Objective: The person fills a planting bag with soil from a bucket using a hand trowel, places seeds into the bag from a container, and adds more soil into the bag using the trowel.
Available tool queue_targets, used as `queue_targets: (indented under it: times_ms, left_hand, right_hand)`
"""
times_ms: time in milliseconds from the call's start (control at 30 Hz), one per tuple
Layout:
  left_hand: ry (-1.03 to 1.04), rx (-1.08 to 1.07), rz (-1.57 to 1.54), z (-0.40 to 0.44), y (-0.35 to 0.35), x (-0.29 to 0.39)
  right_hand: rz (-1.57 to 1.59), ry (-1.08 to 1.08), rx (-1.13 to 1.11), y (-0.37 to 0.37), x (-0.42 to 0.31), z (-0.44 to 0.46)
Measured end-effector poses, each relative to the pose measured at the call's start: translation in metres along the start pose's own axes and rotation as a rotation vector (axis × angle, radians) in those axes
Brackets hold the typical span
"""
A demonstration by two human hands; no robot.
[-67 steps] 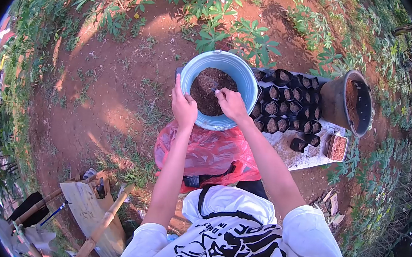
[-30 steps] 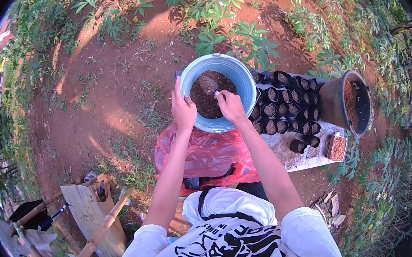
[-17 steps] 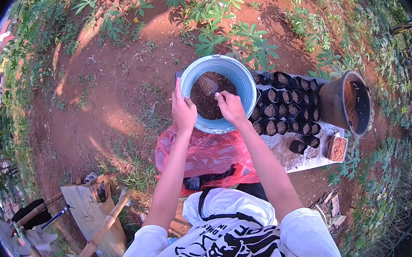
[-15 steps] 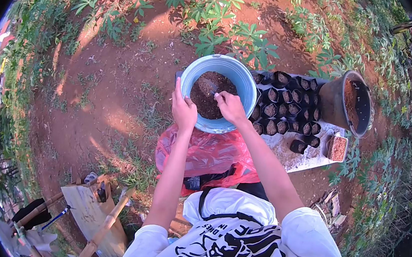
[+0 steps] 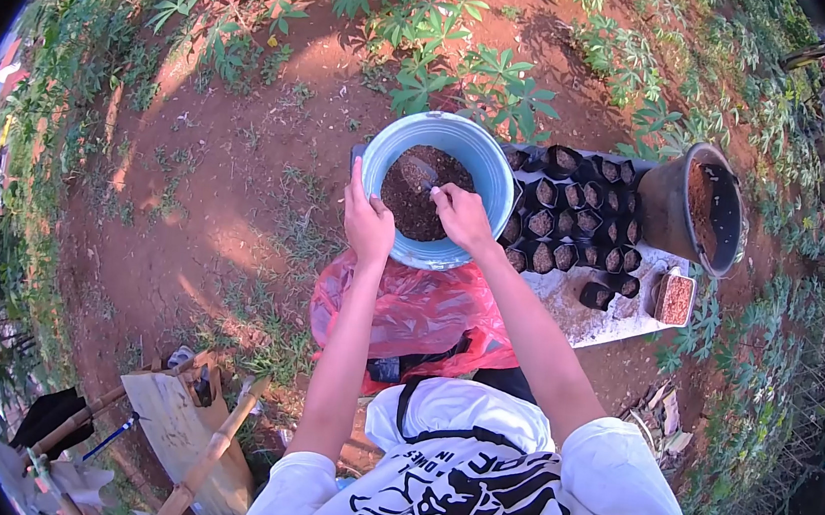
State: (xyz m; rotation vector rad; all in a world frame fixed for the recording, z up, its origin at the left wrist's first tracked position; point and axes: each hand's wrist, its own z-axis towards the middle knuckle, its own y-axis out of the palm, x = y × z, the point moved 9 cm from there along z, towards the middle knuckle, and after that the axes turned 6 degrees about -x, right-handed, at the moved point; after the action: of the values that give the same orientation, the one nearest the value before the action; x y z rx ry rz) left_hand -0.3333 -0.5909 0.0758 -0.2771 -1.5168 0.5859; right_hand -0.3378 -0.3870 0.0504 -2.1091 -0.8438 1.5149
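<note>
A light-blue bucket (image 5: 492, 151) holds dark loose soil (image 5: 417, 216). My right hand (image 5: 463, 218) is closed around the handle of a small trowel (image 5: 415, 171), whose blade lies in the soil with some of it on top. With its fingers along the outside of the left wall, my left hand (image 5: 368, 218) grips the bucket by its side. A dark piece (image 5: 356, 154) sticks out at the bucket's rim just above those fingers. Right of the bucket stand several black planting bags (image 5: 540, 223) filled with soil.
The bags stand on a white board (image 5: 632, 326). On it are a dark bucket (image 5: 665, 199) of reddish-brown material and a small tub (image 5: 675, 298) of brown grains. A pink plastic bag (image 5: 407, 307) lies below the blue bucket. Leafy plants (image 5: 436, 29) grow ahead; bamboo poles (image 5: 211, 453) stand lower left.
Almost nothing differs. Both hands, the trowel and the blue bucket keep nearly the same places.
</note>
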Motion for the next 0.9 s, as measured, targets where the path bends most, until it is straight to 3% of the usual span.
queue_targets:
  times_ms: [900]
  left_hand:
    - [0.010,0.003,0.006,0.0003,-0.0001,0.0016]
  right_hand:
    - [-0.047,0.012,0.044,-0.0070,-0.0076,-0.0046]
